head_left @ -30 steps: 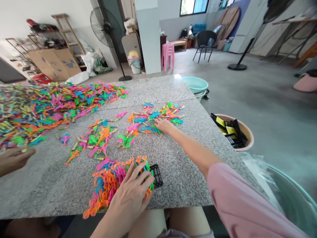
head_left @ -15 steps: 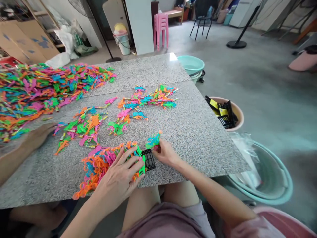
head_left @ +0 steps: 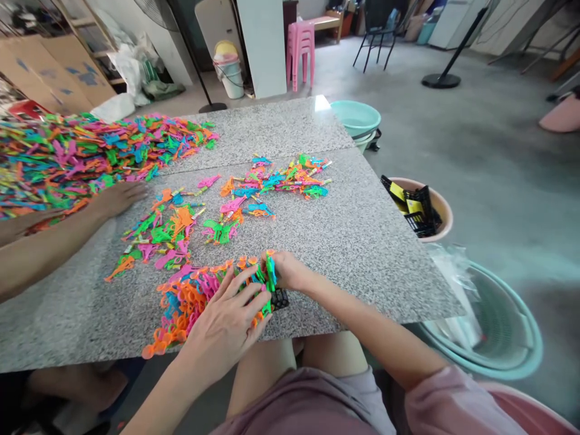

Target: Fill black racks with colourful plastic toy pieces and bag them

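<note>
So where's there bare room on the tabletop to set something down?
Bare tabletop runs from the farther toy cluster to the right edge, and beyond that cluster to the far edge. Crowded: left, under the big toy pile, and around the left hand, right hand and toy row.

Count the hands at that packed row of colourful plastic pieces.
2: the left hand lies across the row of plastic pieces; the right hand holds green and blue plastic at the row's right end, near the black grid.
</note>
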Action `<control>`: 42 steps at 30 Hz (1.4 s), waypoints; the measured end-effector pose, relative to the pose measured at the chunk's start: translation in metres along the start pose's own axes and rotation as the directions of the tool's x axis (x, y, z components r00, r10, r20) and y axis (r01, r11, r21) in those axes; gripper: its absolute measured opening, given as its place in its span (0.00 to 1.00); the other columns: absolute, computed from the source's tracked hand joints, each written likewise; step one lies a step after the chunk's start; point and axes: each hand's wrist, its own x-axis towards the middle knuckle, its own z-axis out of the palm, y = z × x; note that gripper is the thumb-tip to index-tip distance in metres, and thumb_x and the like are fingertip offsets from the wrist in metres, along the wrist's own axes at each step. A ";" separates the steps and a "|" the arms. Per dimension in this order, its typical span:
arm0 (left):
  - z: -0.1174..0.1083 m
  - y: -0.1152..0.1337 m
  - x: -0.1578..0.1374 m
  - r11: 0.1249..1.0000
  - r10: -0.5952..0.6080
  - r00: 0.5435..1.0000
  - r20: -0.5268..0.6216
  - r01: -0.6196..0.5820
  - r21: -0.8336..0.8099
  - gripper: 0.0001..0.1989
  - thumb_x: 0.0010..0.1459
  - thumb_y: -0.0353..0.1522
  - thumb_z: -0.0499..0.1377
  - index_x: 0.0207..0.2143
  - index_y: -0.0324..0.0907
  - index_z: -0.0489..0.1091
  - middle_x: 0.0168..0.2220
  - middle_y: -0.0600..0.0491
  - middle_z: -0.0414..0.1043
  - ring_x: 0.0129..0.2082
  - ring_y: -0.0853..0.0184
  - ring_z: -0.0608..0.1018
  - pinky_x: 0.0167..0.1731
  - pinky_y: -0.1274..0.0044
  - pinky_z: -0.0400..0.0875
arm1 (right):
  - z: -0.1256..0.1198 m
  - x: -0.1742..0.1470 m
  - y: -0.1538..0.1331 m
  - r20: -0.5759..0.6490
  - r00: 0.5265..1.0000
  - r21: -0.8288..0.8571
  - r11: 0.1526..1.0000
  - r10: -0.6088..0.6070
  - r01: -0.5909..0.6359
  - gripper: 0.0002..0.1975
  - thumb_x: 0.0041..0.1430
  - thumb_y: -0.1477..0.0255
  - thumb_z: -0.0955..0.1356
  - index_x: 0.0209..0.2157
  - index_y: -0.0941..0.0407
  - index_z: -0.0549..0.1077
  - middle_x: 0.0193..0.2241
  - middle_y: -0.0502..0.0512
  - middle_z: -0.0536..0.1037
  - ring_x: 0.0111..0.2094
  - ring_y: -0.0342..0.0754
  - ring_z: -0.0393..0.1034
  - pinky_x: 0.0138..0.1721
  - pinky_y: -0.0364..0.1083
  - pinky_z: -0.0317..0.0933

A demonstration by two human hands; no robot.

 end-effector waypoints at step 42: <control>0.005 -0.001 -0.001 0.998 0.020 1.000 -0.001 -0.019 0.052 0.10 0.65 0.31 0.53 0.46 0.44 0.72 0.62 0.50 0.65 0.67 0.57 0.58 0.65 0.54 0.53 | -0.079 0.018 0.045 0.182 0.979 -0.699 0.712 0.087 0.067 0.12 0.65 0.82 0.59 0.41 0.60 0.72 0.41 0.63 0.76 0.45 0.52 0.69 0.43 0.47 0.63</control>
